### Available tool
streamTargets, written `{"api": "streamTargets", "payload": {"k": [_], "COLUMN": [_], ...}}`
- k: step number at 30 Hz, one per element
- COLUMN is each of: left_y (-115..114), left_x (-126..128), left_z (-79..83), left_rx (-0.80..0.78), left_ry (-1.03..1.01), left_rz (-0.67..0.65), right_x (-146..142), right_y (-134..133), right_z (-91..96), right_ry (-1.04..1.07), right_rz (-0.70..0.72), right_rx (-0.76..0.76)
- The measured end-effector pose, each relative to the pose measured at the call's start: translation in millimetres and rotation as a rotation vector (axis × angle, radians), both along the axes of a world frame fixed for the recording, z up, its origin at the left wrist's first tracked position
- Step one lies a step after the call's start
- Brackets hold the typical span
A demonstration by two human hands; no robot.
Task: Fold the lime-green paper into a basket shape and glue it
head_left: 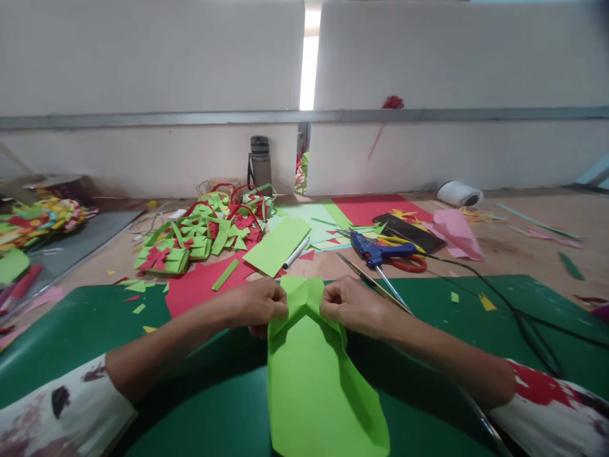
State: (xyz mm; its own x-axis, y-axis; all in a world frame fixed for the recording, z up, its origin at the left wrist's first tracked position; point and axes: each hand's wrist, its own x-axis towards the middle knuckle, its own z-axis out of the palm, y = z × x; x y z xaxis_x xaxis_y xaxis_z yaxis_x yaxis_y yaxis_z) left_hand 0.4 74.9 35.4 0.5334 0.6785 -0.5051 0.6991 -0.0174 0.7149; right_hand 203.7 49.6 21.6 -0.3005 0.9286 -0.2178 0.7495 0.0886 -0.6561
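Observation:
A long sheet of light green paper (318, 381) stretches toward me over the dark green mat, its far end folded into angled flaps with a creased centre. My left hand (259, 301) pinches the far left edge of the paper between thumb and curled fingers. On the opposite edge my right hand (354, 304) grips the paper the same way. Just beyond the right hand lie scissors (371, 279) and a blue glue gun (378, 249). A white marker (297, 251) rests on a flat green paper piece (276, 247) past the left hand.
Finished-looking green and red paper bags (204, 235) are piled at back left. A grey bottle (261, 162) stands by the wall. Red paper (200, 285), small scraps and a dark phone (406, 233) lie around. The glue gun's black cord (495, 285) crosses the right side of the green mat (204, 381).

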Motion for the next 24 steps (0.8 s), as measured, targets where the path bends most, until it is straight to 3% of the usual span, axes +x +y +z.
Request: {"api": "streamTargets", "payload": {"k": [10, 14, 18, 24], "left_y": [-3.9, -11.3, -19.4, -12.4], "left_x": [-7.4, -21.5, -35.5, -31.0], "left_z": [-7.7, -9.7, -11.0, -31.9], "left_rx": [0.134, 0.181, 0.134, 0.096], "left_ry": [-0.045, -0.06, -0.065, -0.164], "left_rz": [-0.069, 0.021, 0.096, 0.18], "right_x": [2.3, 19.6, 37.8, 46.9], "right_y": [-6.5, -13.7, -20.8, -24.7], "right_z": [4.9, 15.3, 19.4, 23.1], "right_ry": [0.009, 0.025, 0.029, -0.114], "right_rz": [0.028, 0.039, 0.088, 0.168], "right_rx": [0.068, 0.063, -0.036, -0.084]}}
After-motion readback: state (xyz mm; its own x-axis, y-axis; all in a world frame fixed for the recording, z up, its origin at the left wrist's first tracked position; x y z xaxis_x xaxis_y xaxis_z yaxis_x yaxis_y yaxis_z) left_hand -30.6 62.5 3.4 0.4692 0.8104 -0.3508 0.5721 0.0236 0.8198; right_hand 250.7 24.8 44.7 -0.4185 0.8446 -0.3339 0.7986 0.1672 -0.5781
